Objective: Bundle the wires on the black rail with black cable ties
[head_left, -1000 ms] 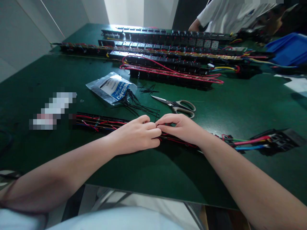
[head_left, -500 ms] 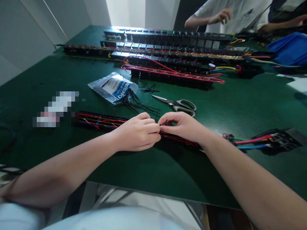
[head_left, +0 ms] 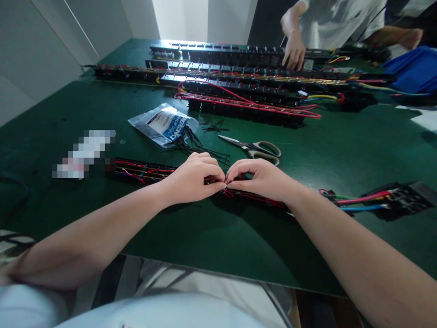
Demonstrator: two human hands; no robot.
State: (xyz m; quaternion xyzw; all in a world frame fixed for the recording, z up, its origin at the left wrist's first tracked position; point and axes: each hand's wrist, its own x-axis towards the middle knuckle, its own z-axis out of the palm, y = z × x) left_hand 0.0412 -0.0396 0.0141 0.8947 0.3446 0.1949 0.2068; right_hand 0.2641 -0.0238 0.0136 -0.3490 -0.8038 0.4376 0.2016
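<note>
My left hand point(head_left: 196, 177) and my right hand point(head_left: 261, 178) meet over a long black strip point(head_left: 143, 172) with red and other coloured wires along it. Thumb and fingers of each hand are pinched together, the fingertips nearly touching. Whatever they pinch is too small and too hidden to name. Part of the strip lies behind the hands. Just beyond them are scissors point(head_left: 251, 146), closed on the table, and black cable ties point(head_left: 191, 142) spilling from a clear plastic bag point(head_left: 148, 123).
More black socket strips point(head_left: 239, 109) with wires lie across the back of the green table point(head_left: 191, 237). A co-worker's hand point(head_left: 294, 52) reaches down to them. A blue bin point(head_left: 413, 68) is at right. Thick coloured cables point(head_left: 365, 200) lead to a black end piece point(head_left: 409, 200).
My left hand has turned from a closer curl to a thumb-and-finger pinch; my right hand keeps nearly the same pose. The co-worker's hand has come down onto the back strips.
</note>
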